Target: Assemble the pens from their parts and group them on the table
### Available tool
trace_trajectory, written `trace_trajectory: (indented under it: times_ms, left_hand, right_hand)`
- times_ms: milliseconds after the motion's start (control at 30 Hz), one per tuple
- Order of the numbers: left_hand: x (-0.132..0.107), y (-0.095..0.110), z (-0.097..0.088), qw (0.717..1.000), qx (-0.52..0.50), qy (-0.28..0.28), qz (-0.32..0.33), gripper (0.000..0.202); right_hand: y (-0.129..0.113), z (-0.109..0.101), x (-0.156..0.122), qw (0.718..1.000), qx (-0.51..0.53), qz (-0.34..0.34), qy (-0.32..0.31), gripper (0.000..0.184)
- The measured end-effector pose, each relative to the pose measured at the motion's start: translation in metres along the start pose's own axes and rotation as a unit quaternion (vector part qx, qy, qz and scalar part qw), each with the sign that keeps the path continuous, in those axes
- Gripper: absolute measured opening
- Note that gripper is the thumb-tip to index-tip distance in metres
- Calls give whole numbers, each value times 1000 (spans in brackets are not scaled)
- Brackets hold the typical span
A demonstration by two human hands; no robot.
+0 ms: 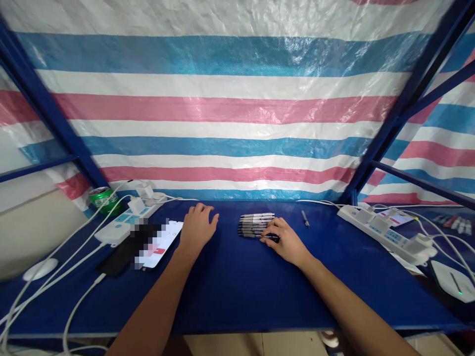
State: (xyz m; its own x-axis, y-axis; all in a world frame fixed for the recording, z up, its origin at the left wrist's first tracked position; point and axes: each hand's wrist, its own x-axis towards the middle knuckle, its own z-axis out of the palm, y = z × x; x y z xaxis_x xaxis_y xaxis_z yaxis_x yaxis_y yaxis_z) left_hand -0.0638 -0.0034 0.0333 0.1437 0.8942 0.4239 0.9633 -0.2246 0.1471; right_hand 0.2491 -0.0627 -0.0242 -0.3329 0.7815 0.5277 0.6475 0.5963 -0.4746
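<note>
Several slim pens (252, 226) lie side by side in a neat row on the blue tabletop (245, 287), their lengths running left to right. At the right end of the row, my right hand (285, 241) has its fingers closed on a dark pen (273, 238) at the near side; the fingers partly hide it and the neighbouring pen ends. My left hand (198, 226) rests palm down to the left of the row, thumb apart from the fingers, holding nothing. A single grey pen (305, 219) lies apart, beyond my right hand and to its right.
Beside my left arm are a lit phone (163, 244), a dark phone (128, 249), a white power strip (122, 225), a green can (104, 199) and a mouse (40, 269). Cables, another power strip (388, 236) and a white device (453, 281) occupy the right side.
</note>
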Motion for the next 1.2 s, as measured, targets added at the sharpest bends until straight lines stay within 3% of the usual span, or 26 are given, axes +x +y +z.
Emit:
trace_trajectory:
  times_ms: [133, 233, 367, 467, 533, 700, 800, 900, 1067, 1200]
  left_hand:
    - [-8, -12, -10, 995, 70, -59, -38, 48]
    - [-22, -15, -21, 987, 108, -104, -49, 51]
    - [-45, -23, -29, 980, 123, -151, -47, 50]
    - [-57, -35, -27, 979, 94, -178, -40, 47]
    - [-62, -43, -23, 981, 41, -184, -37, 45]
    - [-60, -45, -17, 983, -97, -155, 0, 35]
    - [-45, -26, -22, 971, -182, -138, 69, 32]
    - [-21, 6, -27, 954, -251, -96, 132, 33]
    - [11, 51, -16, 927, -311, -61, 198, 30]
    - [10, 63, 9, 911, -349, -30, 219, 30]
  right_hand:
    - [1, -4, 2, 1000, 1, 13, 26, 19]
    - [17, -15, 2, 992, -48, 71, 89, 21]
    - [54, -32, -9, 937, -214, 213, 178, 34]
    - [78, -38, -20, 884, -306, 311, 167, 48]
    - [88, -38, -26, 872, -319, 339, 150, 46]
    - [96, -34, -29, 898, -286, 286, 174, 32]
    - [94, -33, -23, 918, -229, 242, 213, 30]
    - [84, -32, -14, 951, -101, 191, 221, 32]
    - [51, -26, -2, 973, 45, 148, 174, 32]
    - [27, -17, 6, 992, 57, 59, 95, 31]
